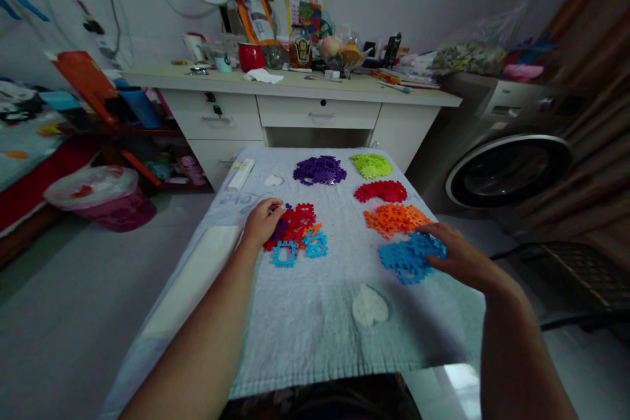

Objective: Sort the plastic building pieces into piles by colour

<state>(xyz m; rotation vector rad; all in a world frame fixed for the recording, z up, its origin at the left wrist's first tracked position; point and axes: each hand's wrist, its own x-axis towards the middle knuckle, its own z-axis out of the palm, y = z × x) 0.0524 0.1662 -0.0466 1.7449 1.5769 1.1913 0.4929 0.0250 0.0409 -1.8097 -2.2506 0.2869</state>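
The mixed heap of plastic pieces (299, 222), on the cloth (315, 328) under the left hand (260, 224) (whether pinched cannot be told), is judged light, stiff and best taken by an edge, while the blue pile (403, 264) is covered by the spread right hand (460, 256).

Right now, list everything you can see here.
purple pile: one, purple, cloth far middle
green pile: one, lime, cloth far right
red pile: one, red, nearer than green
orange pile: one, orange, right side
blue pile: one, blue, near right
mixed heap: one, red-blue-purple-orange, centre left
cloth: one, pale grey, over table
desk: one, cream, behind
washing machine: one, grey, right
bin: one, pink, floor left
left hand: one, touching mixed heap
right hand: one, flat on blue pile
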